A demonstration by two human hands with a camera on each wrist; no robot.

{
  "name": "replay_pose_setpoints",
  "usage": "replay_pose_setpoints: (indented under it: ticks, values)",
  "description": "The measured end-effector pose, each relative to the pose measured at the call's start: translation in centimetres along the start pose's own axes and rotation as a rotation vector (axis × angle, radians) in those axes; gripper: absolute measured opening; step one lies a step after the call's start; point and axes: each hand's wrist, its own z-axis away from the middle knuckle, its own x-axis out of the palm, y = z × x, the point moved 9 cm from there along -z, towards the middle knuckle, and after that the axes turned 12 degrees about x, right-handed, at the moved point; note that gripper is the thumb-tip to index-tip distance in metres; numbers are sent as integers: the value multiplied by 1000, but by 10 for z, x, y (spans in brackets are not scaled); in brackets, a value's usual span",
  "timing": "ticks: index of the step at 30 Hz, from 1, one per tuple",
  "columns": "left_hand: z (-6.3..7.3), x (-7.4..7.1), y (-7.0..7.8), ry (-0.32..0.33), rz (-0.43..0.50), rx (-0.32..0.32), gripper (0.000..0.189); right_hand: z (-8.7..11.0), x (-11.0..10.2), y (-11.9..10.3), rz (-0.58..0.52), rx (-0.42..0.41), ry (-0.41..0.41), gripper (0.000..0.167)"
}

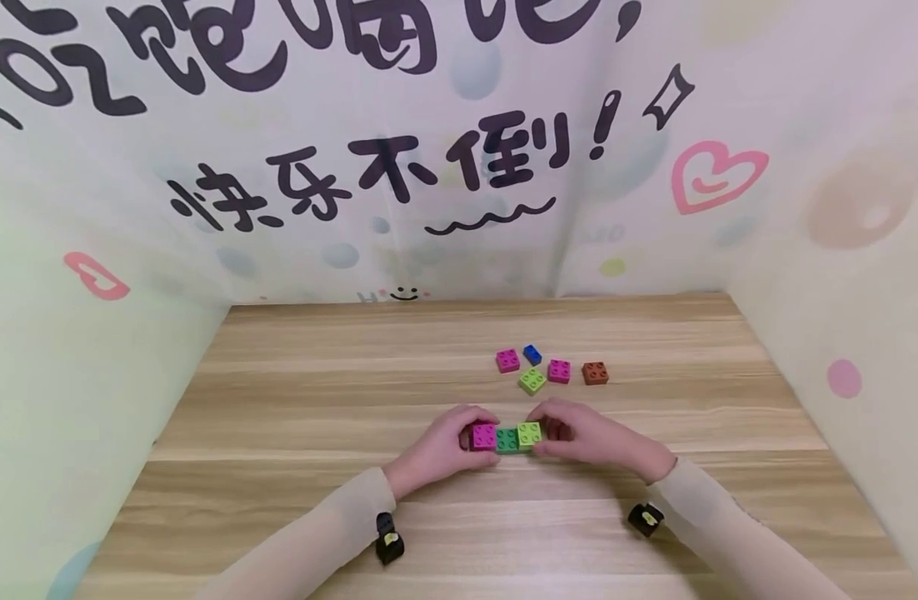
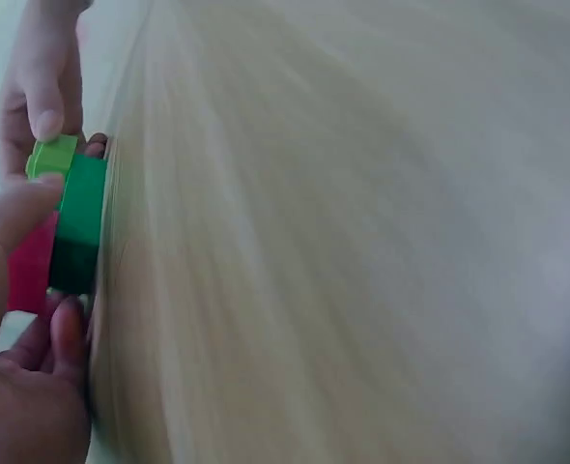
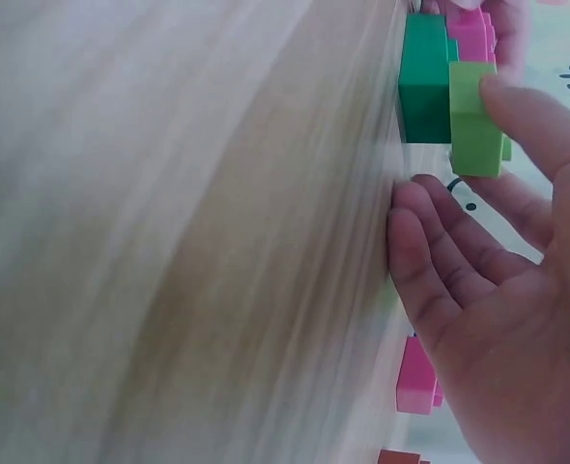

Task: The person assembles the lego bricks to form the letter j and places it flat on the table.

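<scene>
Pinching magenta blk w/ part-curled L hand, lime blk w/ part-curled R hand, 5 loose blks just beyond

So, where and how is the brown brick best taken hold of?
I would pinch the brown brick by its flat opposite side walls, below the studs, the right hand coming from the right: it lies studs up, and that side is free, while a pink brick stands on its left.
</scene>
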Motion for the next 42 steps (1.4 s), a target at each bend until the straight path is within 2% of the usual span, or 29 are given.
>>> replay_pose_setpoints:
  ticks: [4, 8, 13, 19, 28, 32, 38, 42]
  values:
    - [-11, 6, -3, 12, 13, 0, 49, 0, -2, -2, 11, -6, 26, 32]
    - [-18, 10, -2, 30, -47, -4, 51, -3, -2, -2, -12, 4, 25, 31]
    - [-19, 13, 0, 85, -108, -13, 48, -5, -3, 1, -56, 39, 26, 28]
    - [-19, 12, 3, 139, -146, -2, 44, -5, -3, 0, -56, 40, 29, 26]
    - [-17, 12, 3, 143, -154, -18, 46, -1, -8, -2, 1, 53, 25, 31]
    - [-17, 13, 2, 141, -164, -21, 46, 5, -23, 5, 31, 84, 66, 33]
    - [-17, 14, 1, 142, -172, -17, 45, 11, -64, 15, 65, 60, 211, 22]
    - [-16, 13, 1, 144, -171, -16, 44, 15, -85, 21, 84, 67, 269, 20]
